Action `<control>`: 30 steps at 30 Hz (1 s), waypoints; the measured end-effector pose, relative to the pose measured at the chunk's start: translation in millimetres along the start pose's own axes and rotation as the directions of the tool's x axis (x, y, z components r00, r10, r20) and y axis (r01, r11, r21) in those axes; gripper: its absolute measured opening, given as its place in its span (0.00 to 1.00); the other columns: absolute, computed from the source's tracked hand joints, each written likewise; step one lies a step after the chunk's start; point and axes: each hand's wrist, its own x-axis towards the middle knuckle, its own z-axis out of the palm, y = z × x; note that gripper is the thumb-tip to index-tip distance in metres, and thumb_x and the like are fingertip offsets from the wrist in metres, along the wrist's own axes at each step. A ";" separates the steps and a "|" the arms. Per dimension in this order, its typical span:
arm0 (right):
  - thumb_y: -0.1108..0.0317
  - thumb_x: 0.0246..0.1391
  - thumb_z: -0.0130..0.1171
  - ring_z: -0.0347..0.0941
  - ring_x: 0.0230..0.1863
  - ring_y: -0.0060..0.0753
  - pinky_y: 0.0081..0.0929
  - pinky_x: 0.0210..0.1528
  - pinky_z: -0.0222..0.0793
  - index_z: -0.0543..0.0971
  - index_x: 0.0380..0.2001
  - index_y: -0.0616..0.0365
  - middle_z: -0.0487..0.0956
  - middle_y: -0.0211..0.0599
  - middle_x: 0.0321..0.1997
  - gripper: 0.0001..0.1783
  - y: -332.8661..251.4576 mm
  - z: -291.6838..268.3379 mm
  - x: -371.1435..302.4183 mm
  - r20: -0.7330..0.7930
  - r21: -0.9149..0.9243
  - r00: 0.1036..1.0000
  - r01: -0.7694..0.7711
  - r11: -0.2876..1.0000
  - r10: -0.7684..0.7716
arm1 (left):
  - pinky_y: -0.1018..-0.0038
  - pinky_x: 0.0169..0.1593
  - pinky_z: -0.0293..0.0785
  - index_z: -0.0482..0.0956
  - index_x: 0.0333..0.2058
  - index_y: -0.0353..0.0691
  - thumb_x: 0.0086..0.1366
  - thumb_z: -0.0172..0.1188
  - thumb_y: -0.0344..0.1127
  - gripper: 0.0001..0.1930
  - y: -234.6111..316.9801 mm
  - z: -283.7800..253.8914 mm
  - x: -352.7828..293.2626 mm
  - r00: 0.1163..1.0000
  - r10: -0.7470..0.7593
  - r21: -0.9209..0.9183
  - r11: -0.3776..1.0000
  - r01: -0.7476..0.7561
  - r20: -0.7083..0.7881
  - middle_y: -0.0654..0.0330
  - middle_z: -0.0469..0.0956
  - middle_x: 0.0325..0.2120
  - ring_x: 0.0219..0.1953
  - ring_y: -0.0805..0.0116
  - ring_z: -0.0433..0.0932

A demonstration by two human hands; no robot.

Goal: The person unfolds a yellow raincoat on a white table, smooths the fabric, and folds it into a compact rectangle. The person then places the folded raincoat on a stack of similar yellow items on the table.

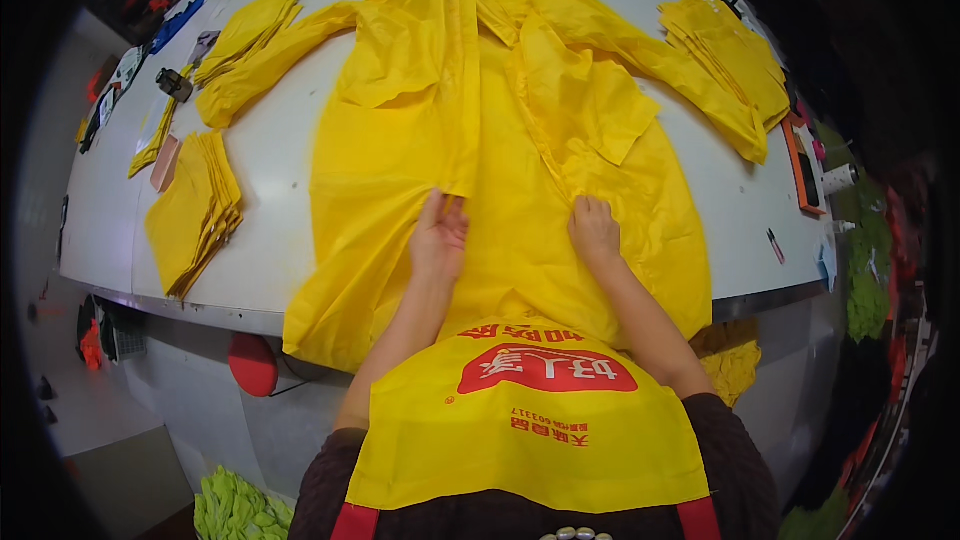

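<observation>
A yellow raincoat (385, 155) lies spread over the table with its sleeves out to both sides and its front parted. My left hand (440, 237) is closed at the lower part of the left front edge, its fingers partly hidden at the folded strip. Closed in a fist, my right hand (597, 230) grips the right front edge, which is bunched and creased around it. Between the hands the inside of the coat's back shows. The hem hangs over the table's near edge, against the yellow apron (530, 470) that I wear.
Stacks of folded yellow pieces (200, 210) lie on the white table (270, 170) at left, with another yellow stack (730, 55) at far right. A dark bottle (174, 85) stands far left. On the right are an orange tray (803, 165), a thread cone (840, 179) and a small pen-like tool (776, 246).
</observation>
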 end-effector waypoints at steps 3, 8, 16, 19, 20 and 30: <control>0.64 0.46 0.53 0.71 0.32 0.44 0.35 0.33 0.72 0.73 0.27 0.59 0.73 0.42 0.28 0.09 16.2 14.8 6.1 -0.013 -0.001 1.000 -0.025 1.000 0.025 | 0.77 0.35 0.72 0.70 0.44 0.42 0.61 0.55 0.40 0.14 -33.8 -3.8 -0.7 0.984 -0.169 0.129 0.978 0.161 0.059 0.61 0.73 0.43 0.44 0.67 0.73; 0.59 0.47 0.55 0.72 0.31 0.45 0.40 0.33 0.70 0.76 0.25 0.57 0.75 0.40 0.27 0.11 23.4 -6.1 20.3 0.156 0.398 0.958 -0.284 0.872 0.241 | 0.73 0.42 0.71 0.62 0.54 0.42 0.65 0.48 0.46 0.22 -72.5 -48.5 2.9 0.920 -0.357 0.147 0.913 0.380 -0.161 0.59 0.63 0.54 0.48 0.64 0.70; 0.60 0.48 0.54 0.73 0.31 0.43 0.35 0.33 0.67 0.76 0.30 0.57 0.76 0.43 0.26 0.12 7.1 6.9 55.3 0.118 0.094 0.947 -0.310 0.946 0.298 | 0.71 0.46 0.68 0.65 0.52 0.45 0.65 0.47 0.48 0.21 -71.4 -43.2 0.0 0.919 -0.354 0.285 0.875 0.391 -0.172 0.62 0.69 0.48 0.47 0.66 0.71; 0.59 0.50 0.55 0.73 0.28 0.35 0.31 0.32 0.68 0.76 0.30 0.59 0.76 0.38 0.25 0.13 43.0 3.0 77.2 0.350 0.510 0.866 -0.496 0.703 0.358 | 0.70 0.45 0.69 0.69 0.47 0.46 0.65 0.48 0.47 0.17 -68.5 -42.0 -0.6 0.911 -0.362 0.269 0.874 0.406 -0.199 0.64 0.72 0.42 0.43 0.67 0.72; 0.59 0.51 0.55 0.73 0.27 0.31 0.30 0.31 0.69 0.75 0.30 0.59 0.76 0.37 0.25 0.13 58.1 0.1 79.0 0.432 0.667 0.841 -0.540 0.512 0.325 | 0.71 0.44 0.69 0.70 0.46 0.46 0.65 0.48 0.47 0.16 -66.4 -38.1 -2.3 0.908 -0.365 0.278 0.868 0.412 -0.207 0.64 0.73 0.40 0.42 0.68 0.72; 0.68 0.59 0.45 0.74 0.34 0.27 0.24 0.38 0.71 0.71 0.38 0.64 0.77 0.35 0.35 0.10 -24.7 -71.3 86.9 0.608 0.744 0.785 -0.513 -0.429 0.116 | 0.77 0.36 0.72 0.72 0.39 0.41 0.59 0.58 0.43 0.14 -62.9 47.9 -4.9 0.979 -0.140 0.689 0.725 -0.002 0.149 0.65 0.74 0.32 0.34 0.75 0.73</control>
